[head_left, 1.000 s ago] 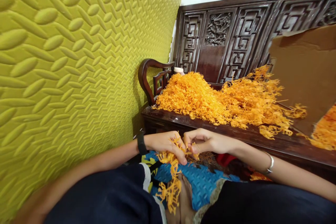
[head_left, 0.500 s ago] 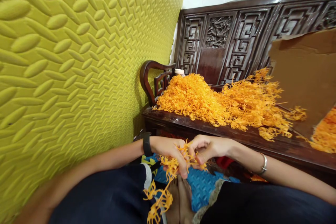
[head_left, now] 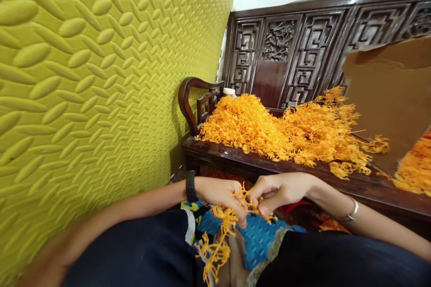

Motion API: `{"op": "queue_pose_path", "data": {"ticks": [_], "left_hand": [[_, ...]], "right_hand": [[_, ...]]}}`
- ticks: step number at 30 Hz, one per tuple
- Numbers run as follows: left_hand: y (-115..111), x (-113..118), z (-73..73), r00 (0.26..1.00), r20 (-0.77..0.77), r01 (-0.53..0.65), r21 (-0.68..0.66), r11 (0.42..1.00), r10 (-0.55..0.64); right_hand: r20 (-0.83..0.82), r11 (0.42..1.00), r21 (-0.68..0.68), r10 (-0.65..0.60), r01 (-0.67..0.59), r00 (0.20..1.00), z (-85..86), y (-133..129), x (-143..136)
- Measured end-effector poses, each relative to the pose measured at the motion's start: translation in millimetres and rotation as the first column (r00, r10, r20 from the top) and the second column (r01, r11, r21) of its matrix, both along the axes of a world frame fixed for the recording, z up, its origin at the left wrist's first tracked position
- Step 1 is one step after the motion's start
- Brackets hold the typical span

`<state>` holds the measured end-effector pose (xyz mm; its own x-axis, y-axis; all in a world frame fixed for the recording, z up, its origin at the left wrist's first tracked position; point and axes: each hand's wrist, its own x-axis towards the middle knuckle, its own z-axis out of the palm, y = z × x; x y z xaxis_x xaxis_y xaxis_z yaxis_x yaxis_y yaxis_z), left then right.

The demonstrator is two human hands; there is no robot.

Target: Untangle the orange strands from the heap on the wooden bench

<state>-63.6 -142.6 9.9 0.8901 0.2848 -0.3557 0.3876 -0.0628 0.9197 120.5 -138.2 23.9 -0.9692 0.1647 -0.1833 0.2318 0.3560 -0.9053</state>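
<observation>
Over my lap, my left hand (head_left: 225,196) is closed on a cluster of orange plastic pieces (head_left: 218,249), thin and spidery, which dangles in a chain between my knees. Close beside it, my right hand (head_left: 278,193) pinches part of the same orange cluster with thumb and fingers. Short orange prongs stick up between the two hands. The exact piece under my right fingertips is partly hidden. A black band (head_left: 191,187) circles my left wrist, and a silver bangle (head_left: 352,210) my right.
A dark carved wooden bench (head_left: 235,157) carries a big heap of orange pieces (head_left: 249,121). Brown cardboard (head_left: 387,98) leans on it at right, with more orange pieces beyond. A yellow foam mat (head_left: 117,76) stands upright at left. Blue matting (head_left: 259,237) covers the floor.
Both hands have shifted slightly to the right with the orange cluster, and its dangling end has swung right too. Each hand keeps its hold.
</observation>
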Motion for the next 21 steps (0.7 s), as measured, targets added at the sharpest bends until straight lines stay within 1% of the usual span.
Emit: {"op": "queue_pose_path", "data": {"ticks": [1, 2, 3, 4, 5, 6, 7, 8, 9, 10, 11, 13, 14, 15, 17, 19, 21], "left_hand": [[0, -1, 0.3, 1.0, 0.001, 0.025, -0.006, 1.0, -0.025], [0, -5, 0.5, 0.998, -0.002, 0.064, -0.015, 0.998, -0.064], [1, -9, 0.5, 0.995, -0.007, 0.097, -0.021, 0.995, -0.097], [2, -15, 0.1, 0.993, -0.008, 0.117, -0.027, 0.993, -0.117], [3, -21, -0.5, 0.994, -0.025, 0.108, -0.011, 0.994, -0.109], [5, -27, -1.4, 1.0, -0.017, 0.002, 0.018, 1.0, -0.002], [7, -31, -2.5, 0.994, 0.001, -0.108, 0.029, 0.994, 0.108], [9, -34, -3.6, 0.979, 0.037, -0.2, 0.046, 0.979, 0.199], [12, -35, -4.5, 0.951, 0.098, -0.301, 0.063, 0.952, 0.294], [14, -33, -5.0, 0.914, 0.164, -0.386, 0.072, 0.92, 0.371], [15, -30, -5.0, 0.873, 0.233, -0.457, 0.078, 0.886, 0.429], [18, -23, -4.0, 0.794, 0.351, -0.553, 0.074, 0.83, 0.497], [19, -20, -3.2, 0.769, 0.388, -0.573, 0.068, 0.817, 0.507], [19, -18, -2.4, 0.755, 0.413, -0.581, 0.062, 0.811, 0.509], [19, -17, -0.9, 0.745, 0.436, -0.583, 0.056, 0.811, 0.505], [18, -20, 0.2, 0.738, 0.45, -0.587, 0.06, 0.807, 0.503], [16, -22, 1.4, 0.724, 0.477, -0.593, 0.06, 0.803, 0.498]], "right_hand": [[0.029, 0.999, 0.028, 0.027, -0.028, 0.999, 3.3, -1, 3], [0.077, 0.996, 0.04, 0.08, -0.083, 0.994, 6.2, -3, 9], [0.128, 0.989, 0.039, 0.137, -0.143, 0.982, 8.7, -4, 16], [0.172, 0.984, 0.04, 0.165, -0.174, 0.971, 10.4, -6, 24], [0.198, 0.987, 0.051, 0.139, -0.152, 0.97, 11.1, -6, 34], [0.193, 0.994, 0.086, 0.046, -0.064, 0.98, 10.6, -6, 44], [0.15, 0.985, 0.144, -0.116, 0.095, 0.982, 9.0, -4, 53], [0.076, 0.94, 0.204, -0.293, 0.273, 0.953, 6.4, -1, 60], [-0.003, 0.865, 0.261, -0.444, 0.429, 0.896, 3.1, 4, 66], [-0.082, 0.772, 0.311, -0.559, 0.555, 0.825, -0.6, 10, 70], [-0.162, 0.671, 0.354, -0.642, 0.652, 0.749, -4.3, 18, 73], [-0.321, 0.448, 0.416, -0.742, 0.791, 0.589, -10.8, 37, 75], [-0.394, 0.341, 0.427, -0.763, 0.837, 0.512, -13.2, 48, 76], [-0.462, 0.244, 0.425, -0.77, 0.872, 0.441, -14.8, 59, 77], [-0.566, 0.078, 0.429, -0.753, 0.9, 0.336, -16.1, 81, 81], [-0.622, -0.051, 0.452, -0.733, 0.891, 0.274, -14.9, 100, 86], [-0.639, -0.138, 0.481, -0.732, 0.866, 0.238, -12.3, 117, 91]]}}
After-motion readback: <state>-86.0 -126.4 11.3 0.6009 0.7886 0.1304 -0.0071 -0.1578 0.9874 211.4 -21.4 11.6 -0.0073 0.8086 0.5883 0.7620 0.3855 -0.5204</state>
